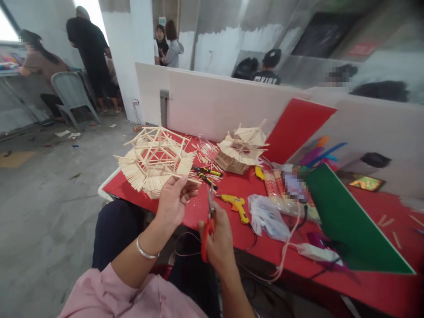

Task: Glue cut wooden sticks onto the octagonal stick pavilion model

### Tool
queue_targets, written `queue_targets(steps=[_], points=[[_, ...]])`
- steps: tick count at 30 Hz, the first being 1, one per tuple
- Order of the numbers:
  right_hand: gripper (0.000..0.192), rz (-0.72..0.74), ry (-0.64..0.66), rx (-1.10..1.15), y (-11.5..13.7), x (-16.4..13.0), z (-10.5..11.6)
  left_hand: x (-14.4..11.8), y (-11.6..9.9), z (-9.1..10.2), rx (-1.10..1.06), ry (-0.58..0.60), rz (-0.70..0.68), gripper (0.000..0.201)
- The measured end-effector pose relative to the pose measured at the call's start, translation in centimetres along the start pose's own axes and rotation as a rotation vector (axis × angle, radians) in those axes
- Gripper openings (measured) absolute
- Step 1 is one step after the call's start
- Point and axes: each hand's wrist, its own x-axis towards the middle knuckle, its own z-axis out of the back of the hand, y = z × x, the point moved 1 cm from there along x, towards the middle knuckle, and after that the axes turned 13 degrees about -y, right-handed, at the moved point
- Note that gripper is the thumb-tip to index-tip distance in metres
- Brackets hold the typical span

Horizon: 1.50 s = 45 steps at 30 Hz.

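Observation:
My left hand (175, 196) pinches a thin wooden stick (190, 179) above the table's near edge. Just right of it, my right hand (219, 236) grips a pair of scissors (207, 238) with red handles, blades pointing up toward the stick's end. Behind my left hand stands a stick model (159, 154) with an open frame on top and a fringe of sticks around it. A second stick model (240, 152) sits farther back. Yellow-and-black pliers (208, 171) lie between the models, and a yellow glue gun (236, 205) rests beyond my right hand.
The red tabletop (195, 212) carries a plastic bag (266, 216), packs of sticks (273, 185), a green board (351, 221) and a white power strip (319, 254) with cables. White panels (215, 101) and a red board (300, 128) stand behind. Other people are in the background.

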Motion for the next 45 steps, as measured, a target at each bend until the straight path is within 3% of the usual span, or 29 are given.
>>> queue_targets(steps=[7, 13, 16, 18, 21, 25, 27, 30, 34, 39, 45], points=[[0.053, 0.076, 0.01, -0.007, 0.3, 0.0, -0.9, -1.4, 2.4, 0.6, -0.018, -0.009, 0.112, 0.022], [0.056, 0.051, 0.012, 0.02, -0.2, -0.5, -0.6, -1.8, 3.4, 0.8, -0.007, -0.025, 0.08, 0.024], [0.057, 0.016, 0.038, -0.017, -1.0, -1.1, -0.2, -1.5, 3.4, 1.4, -0.017, -0.087, 0.033, 0.027], [0.056, -0.031, 0.067, -0.118, -2.3, -1.6, 0.2, -1.1, 3.2, 2.0, -0.014, -0.138, -0.029, 0.029], [0.059, -0.082, 0.168, -0.453, -4.7, -1.8, 0.4, -0.8, 3.0, 2.7, 0.009, -0.169, -0.095, 0.034], [0.061, 0.015, 0.295, -0.758, -7.0, -0.9, 0.0, -0.8, 3.5, 2.6, 0.022, -0.153, -0.071, 0.039], [0.06, 0.006, 0.294, -0.7, -7.6, -0.6, -0.1, -0.8, 3.8, 2.6, 0.019, -0.157, -0.061, 0.041], [0.054, -0.044, 0.23, -0.386, -7.7, -0.8, 0.2, -0.6, 3.9, 2.6, 0.013, -0.182, -0.061, 0.041], [0.047, 0.003, 0.106, -0.019, -6.0, -2.0, 0.7, -0.7, 4.6, 2.5, 0.014, -0.175, -0.015, 0.038], [0.051, 0.054, 0.052, 0.027, -2.9, -2.1, -0.5, -1.5, 5.9, 2.0, 0.018, -0.157, 0.072, 0.036], [0.05, 0.031, 0.033, 0.054, -2.6, -1.9, -1.2, -2.0, 6.0, 2.1, 0.006, -0.163, 0.093, 0.035]])
